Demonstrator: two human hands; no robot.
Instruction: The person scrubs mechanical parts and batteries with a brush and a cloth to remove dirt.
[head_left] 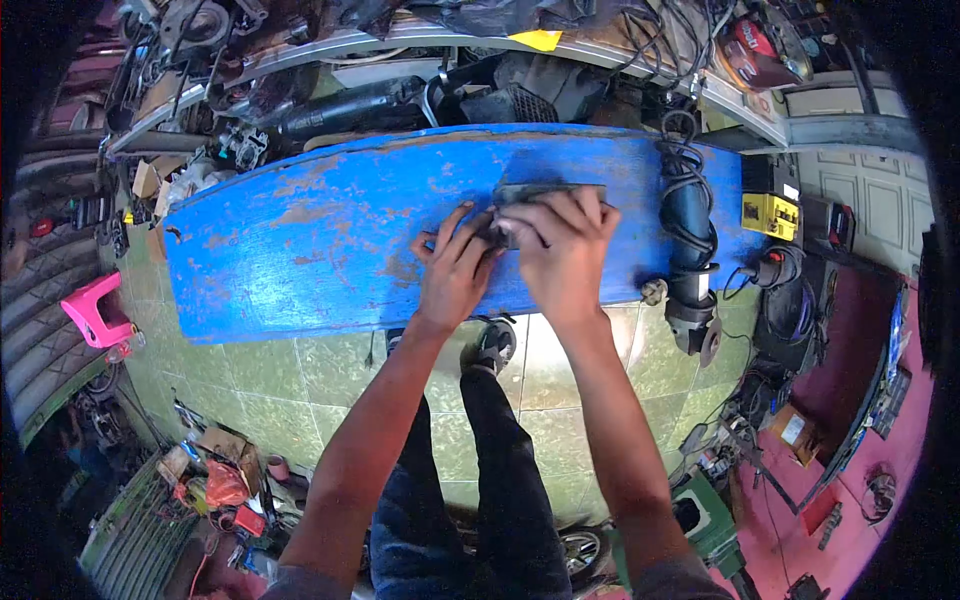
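Observation:
A dark, flat, straight-edged piece (552,187) is on the blue bench, and its exact kind is hard to make out. My right hand (562,245) is closed over it, with bent fingers along its near side. Close on the left is my left hand (455,268); its thumb and forefinger pinch the dark piece's near left end, while the other fingers spread over the bench top. My fingers hide much of the piece. To the right of my hands lies an angle grinder (687,215) with its black cord coiled round the body and its disc at the near end.
The blue bench (300,260) has worn, scratched paint. At its right end sits a yellow-and-black box (770,212). Behind runs a metal-edged shelf (480,40) piled with parts and cables. A pink stool (97,310) stands at left, a green machine (705,525) near my right.

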